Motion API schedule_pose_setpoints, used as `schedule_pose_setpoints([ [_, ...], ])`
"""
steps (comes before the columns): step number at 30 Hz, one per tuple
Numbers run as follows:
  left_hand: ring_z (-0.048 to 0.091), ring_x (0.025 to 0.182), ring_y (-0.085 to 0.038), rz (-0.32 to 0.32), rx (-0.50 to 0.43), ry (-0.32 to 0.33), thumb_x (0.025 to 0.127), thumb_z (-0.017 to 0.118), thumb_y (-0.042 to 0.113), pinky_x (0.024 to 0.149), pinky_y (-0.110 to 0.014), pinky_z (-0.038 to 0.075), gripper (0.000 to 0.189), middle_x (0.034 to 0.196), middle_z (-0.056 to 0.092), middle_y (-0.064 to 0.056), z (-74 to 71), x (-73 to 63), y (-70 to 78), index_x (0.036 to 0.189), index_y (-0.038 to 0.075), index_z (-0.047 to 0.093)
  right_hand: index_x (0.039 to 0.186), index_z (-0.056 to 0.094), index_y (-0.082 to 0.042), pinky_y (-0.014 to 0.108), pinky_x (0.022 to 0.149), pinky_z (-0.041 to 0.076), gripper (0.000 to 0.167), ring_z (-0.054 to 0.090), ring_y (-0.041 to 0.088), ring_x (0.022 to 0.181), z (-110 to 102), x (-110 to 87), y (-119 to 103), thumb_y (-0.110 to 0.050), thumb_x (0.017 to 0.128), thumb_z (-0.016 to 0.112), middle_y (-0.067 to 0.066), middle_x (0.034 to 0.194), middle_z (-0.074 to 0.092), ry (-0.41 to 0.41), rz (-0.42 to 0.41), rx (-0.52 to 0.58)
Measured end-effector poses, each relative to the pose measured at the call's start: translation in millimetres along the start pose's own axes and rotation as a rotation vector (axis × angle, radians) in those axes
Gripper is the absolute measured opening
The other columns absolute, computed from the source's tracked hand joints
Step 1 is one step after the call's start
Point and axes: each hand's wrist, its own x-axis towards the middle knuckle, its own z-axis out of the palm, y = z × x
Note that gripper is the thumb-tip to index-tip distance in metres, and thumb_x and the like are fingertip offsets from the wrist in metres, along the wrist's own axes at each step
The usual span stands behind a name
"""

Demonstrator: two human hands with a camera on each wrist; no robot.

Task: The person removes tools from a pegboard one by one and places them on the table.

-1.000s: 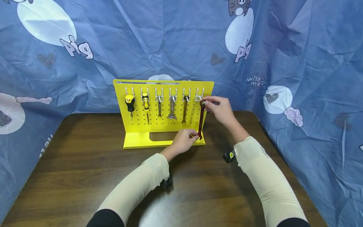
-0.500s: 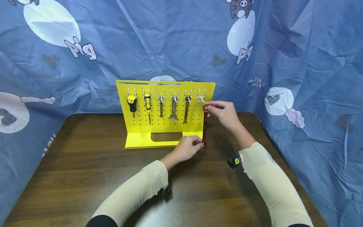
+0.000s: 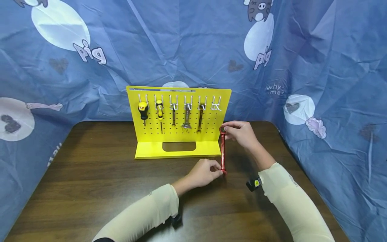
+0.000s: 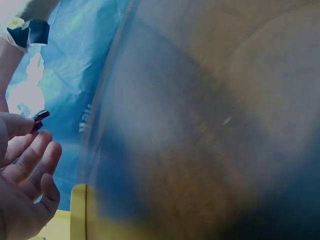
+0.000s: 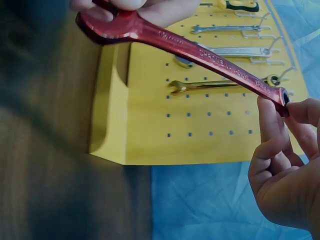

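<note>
A glossy red, lettered combination wrench (image 3: pixel 223 152) points its ring (image 3: pixel 222 133) toward the far edge of the worktop (image 3: pixel 90 181). The right hand (image 3: pixel 242 135) pinches that ring; the left hand (image 3: pixel 202 173) pinches the open end (image 5: pixel 111 31).

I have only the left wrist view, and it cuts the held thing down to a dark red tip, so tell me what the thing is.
Observer: It is a red wrench; the right wrist view shows its length, with lettering along the shank.
Operator: Report where the right hand is holding it.
Observer: At the ring end, opposite the end that the left hand pinches.
Operator: Now look at the yellow board and tell me what is at its right end.
Observer: In the head view, the rightmost hook there has nothing hanging on it.
</note>
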Motion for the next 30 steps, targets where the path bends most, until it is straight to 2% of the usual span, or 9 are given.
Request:
schedule_pose_setpoints([
  [7, 0.056, 0.065, -0.002, -0.063, -0.053, -0.048, 0.091, 0.076, 0.015, 0.061, -0.02, 0.048, 0.006, 0.073, 0.065, 0.01, 7.3, -10.5, -2.9, 0.088, 0.01, 0.075, 0.115, 0.071, 0.003, 0.023, 0.053, 0.045, 0.024, 0.072, 0.016, 0.066, 3, -5.8, 18, -0.01, 0.097, 0.065, 0.01, 0.088, 0.075, -0.008, 0.058, 0.022],
  [18, 0.057, 0.055, -0.001, -0.085, -0.112, -0.099, 0.09, 0.075, 0.011, 0.054, -0.018, 0.045, 0.008, 0.064, 0.064, 0.011, 16.7, -22.6, -5.0, 0.082, 0.011, 0.073, 0.114, 0.072, 0.001, 0.022, 0.05, 0.043, 0.022, 0.073, 0.025, 0.069, 14, -10.2, 39, -0.01, 0.097, 0.065, 0.012, 0.09, 0.075, -0.042, 0.122, 0.061],
  [21, 0.056, 0.053, -0.001, -0.105, -0.086, -0.103, 0.09, 0.076, 0.011, 0.053, -0.019, 0.044, 0.01, 0.062, 0.062, 0.011, 19.6, -25.2, -4.1, 0.08, 0.011, 0.072, 0.114, 0.072, 0.003, 0.021, 0.049, 0.043, 0.023, 0.073, 0.023, 0.067, 16, -11.3, 44, -0.01, 0.097, 0.064, 0.012, 0.089, 0.074, -0.057, 0.148, 0.065],
  [26, 0.053, 0.053, -0.002, -0.153, 0.02, -0.096, 0.087, 0.078, 0.015, 0.052, -0.019, 0.043, 0.016, 0.058, 0.059, 0.013, 23.5, -30.7, 1.4, 0.073, 0.014, 0.07, 0.116, 0.071, 0.003, 0.023, 0.049, 0.043, 0.024, 0.071, 0.015, 0.063, 20, -13.7, 52, -0.009, 0.096, 0.063, 0.01, 0.086, 0.074, -0.099, 0.21, 0.054],
  [30, 0.05, 0.053, -0.003, -0.192, 0.092, -0.099, 0.084, 0.08, 0.018, 0.051, -0.021, 0.041, 0.02, 0.055, 0.056, 0.015, 27.3, -35.2, 6.8, 0.067, 0.018, 0.068, 0.117, 0.071, 0.002, 0.025, 0.05, 0.042, 0.025, 0.071, 0.014, 0.063, 23, -16.0, 61, -0.008, 0.096, 0.063, 0.008, 0.084, 0.075, -0.129, 0.266, 0.037],
])
